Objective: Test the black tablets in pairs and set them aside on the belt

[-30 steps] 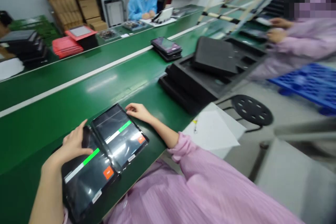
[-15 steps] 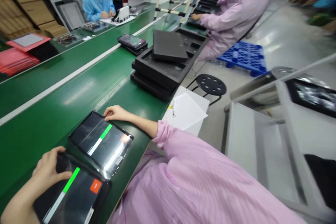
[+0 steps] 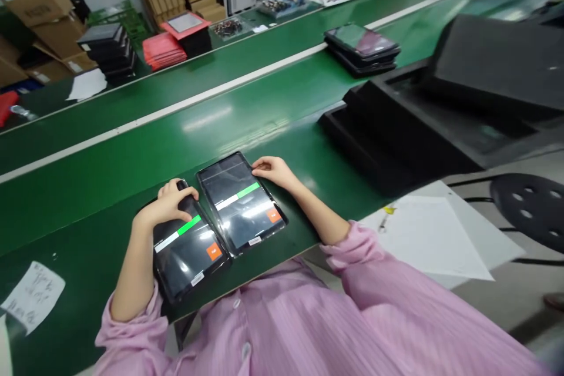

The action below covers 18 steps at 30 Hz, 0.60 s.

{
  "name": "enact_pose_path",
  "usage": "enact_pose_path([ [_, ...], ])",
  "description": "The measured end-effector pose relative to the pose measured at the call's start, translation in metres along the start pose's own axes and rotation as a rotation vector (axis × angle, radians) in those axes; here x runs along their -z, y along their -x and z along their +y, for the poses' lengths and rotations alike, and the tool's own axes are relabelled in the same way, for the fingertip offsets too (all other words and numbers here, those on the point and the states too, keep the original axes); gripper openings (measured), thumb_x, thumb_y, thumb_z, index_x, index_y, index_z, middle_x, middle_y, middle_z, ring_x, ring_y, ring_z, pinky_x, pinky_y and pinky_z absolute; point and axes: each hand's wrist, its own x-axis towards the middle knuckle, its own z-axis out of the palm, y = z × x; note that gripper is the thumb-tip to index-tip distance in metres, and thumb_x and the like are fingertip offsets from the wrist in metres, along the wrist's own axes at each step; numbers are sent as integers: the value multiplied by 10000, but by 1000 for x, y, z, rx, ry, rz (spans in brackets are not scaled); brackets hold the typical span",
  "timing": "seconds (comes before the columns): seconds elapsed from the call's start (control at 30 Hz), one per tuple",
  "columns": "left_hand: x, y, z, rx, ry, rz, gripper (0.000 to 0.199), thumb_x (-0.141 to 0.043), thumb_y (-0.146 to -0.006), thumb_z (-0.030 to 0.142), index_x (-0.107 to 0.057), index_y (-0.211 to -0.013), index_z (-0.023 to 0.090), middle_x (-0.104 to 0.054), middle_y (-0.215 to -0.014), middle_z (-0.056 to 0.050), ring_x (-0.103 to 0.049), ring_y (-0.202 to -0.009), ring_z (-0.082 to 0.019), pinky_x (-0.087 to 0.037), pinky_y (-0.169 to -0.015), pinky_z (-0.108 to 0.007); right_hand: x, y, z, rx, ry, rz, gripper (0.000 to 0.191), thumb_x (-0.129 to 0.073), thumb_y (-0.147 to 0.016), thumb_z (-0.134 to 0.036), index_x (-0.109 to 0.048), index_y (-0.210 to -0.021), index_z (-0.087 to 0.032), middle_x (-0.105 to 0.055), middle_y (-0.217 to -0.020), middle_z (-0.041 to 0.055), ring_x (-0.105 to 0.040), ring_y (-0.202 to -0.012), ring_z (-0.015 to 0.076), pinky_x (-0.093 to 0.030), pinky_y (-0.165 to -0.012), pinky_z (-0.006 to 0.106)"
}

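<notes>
The only containers here are to the right of your right tablet: a stack of black foam trays with a black foam slab resting on the top one. Just beyond the trays, a small stack of tablets sits directly on the green tabletop.

Moving left to right, a handwritten paper note lies well left of your right tablet. Your left tablet sits just beside that tablet. Both are black and lie flat, and each glossy screen shows a green-and-white bar and an orange button. Their long axes run parallel, from upper left to lower right in your view, with the short ends facing away from you and toward you.

Your left hand is closed around a small dark object, mostly hidden, at the left tablet's far end. Your right hand lies open, fingers on the right tablet's far edge.
</notes>
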Motion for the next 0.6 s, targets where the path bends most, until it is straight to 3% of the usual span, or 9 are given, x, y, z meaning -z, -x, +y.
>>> enact_pose_path([
  [0.23, 1, 2, 1, 11, 74, 22, 650, -836, -639, 351, -519, -1205, 321, -356, -1338, -90, -360, -1322, -368, -289, -1120, -566, 1, 3, -2, -6, 5, 1, 366, -833, -640, -443, -697, -860, -184, -730, -816, 58, -696, -784, 223, -580, -808, 371],
  [0.6, -1, 0, -1, 0, 57, 4, 568, -824, -659, 363, -559, -1161, 332, -353, -1318, -84, -354, -1313, -377, -285, -1118, -567, -1, 4, -4, -47, -4, 24, 401, -854, -605, -478, -727, -831, -173, -737, -793, 79, -704, -772, 243, -586, -800, 390],
])
